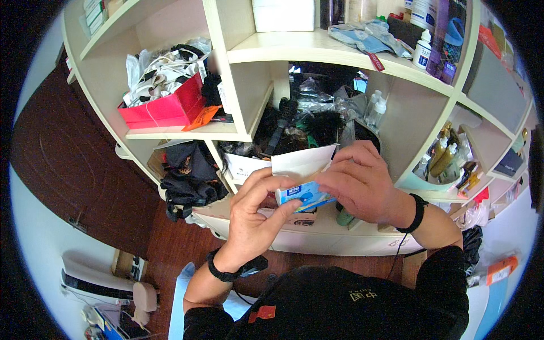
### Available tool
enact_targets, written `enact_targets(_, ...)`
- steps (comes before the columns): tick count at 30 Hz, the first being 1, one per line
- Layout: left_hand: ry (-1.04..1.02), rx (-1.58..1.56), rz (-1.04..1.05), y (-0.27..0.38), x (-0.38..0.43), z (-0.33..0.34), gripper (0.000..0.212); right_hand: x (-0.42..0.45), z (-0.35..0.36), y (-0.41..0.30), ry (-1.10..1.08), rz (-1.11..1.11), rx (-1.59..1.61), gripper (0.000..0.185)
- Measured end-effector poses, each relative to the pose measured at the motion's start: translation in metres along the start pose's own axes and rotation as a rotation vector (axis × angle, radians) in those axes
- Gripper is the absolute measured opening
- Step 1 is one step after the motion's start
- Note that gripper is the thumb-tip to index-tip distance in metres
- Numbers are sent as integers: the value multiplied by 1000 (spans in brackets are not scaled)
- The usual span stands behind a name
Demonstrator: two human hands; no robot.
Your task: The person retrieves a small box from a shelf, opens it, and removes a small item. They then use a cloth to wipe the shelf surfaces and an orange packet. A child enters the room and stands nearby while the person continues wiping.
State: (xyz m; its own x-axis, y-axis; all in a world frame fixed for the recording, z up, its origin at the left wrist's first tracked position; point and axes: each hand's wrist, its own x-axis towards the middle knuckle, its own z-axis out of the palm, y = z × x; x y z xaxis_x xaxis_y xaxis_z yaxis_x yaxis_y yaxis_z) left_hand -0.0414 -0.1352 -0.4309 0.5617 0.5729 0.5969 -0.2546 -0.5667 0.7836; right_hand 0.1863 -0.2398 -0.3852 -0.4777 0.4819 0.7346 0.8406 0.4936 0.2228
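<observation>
Between my two hands is a small blue and white printed box [307,197], tilted in front of the shelves. My left hand [259,208] grips its left end, with the thumb on the printed face. The fingers of my right hand [361,182] close on its upper right end and hide that part. Just behind the box stands a white card flap [304,162]; whether it is joined to the box I cannot tell. Beyond the hands, a shelf compartment holds a black hair brush [281,123], dark hair-like bundles and clear plastic wrapping.
A red box [163,108] full of white cables stands on the upper left shelf. Black cloth bags [191,187] lie below it. Clear pump bottles [376,111] stand at the compartment's right. A white dropper bottle [422,50] is near the upper shelf's edge [297,53]. Gold bottles [443,157] fill a bin.
</observation>
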Motion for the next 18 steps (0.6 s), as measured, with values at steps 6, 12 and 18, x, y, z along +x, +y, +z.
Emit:
enact_targets(6, 0, 18, 11, 1, -1, -1, 32, 2, -7, -13, 266, 296, 155, 28)
enact_targets(12, -67, 43, 11, 1, -2, -4, 36, 8, -15, 7, 82, 855, 778, 25)
enact_targets(18, -83, -68, -14, -12, -8, -5, 64, 8, -20, 0, -106, 835, 783, 15)
